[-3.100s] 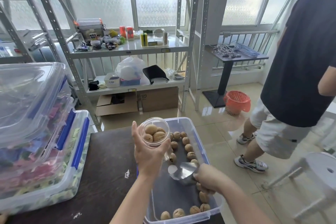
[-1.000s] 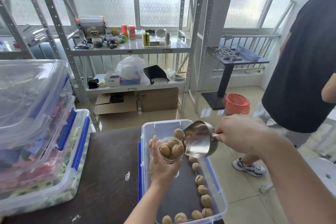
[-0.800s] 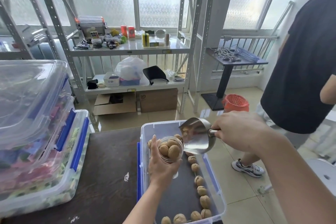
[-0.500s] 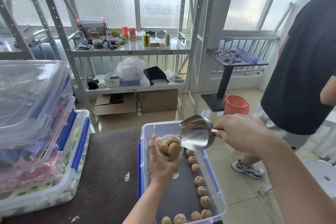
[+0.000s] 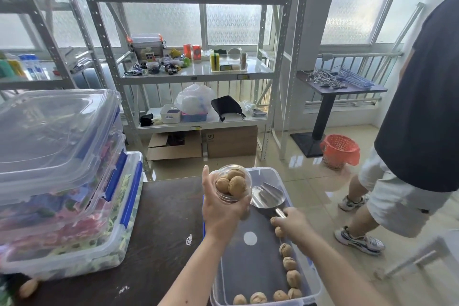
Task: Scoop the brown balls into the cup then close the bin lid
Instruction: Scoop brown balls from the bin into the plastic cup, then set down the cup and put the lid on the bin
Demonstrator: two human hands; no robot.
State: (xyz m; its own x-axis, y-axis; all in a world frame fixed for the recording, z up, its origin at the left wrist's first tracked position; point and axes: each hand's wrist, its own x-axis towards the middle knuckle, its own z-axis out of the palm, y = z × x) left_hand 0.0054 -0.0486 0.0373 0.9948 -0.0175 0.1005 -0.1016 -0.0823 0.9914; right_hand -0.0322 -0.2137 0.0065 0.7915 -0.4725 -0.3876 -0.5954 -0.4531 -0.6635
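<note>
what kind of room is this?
Likely a storeroom or workroom used for data collection: metal rack shelving full of assorted props, stacked clear storage bins, cardboard boxes on a tiled floor.

Open bin (image 5: 313,288) floor left of walnuts (image 5: 289,263); stacked tubs (image 5: 62,181) crowding table's (image 5: 159,231) left.

Dark table (image 5: 159,243): clear bin (image 5: 313,288) at right edge, stacked lidded bins (image 5: 74,243) left

Place: a storeroom or work room.
Shelves: tall metal shelves (image 5: 188,77) full of small things.
Boxes: clear plastic bins (image 5: 59,181) stacked on a dark table (image 5: 159,243); cardboard boxes (image 5: 203,144) on the tiled floor (image 5: 310,181).
</note>
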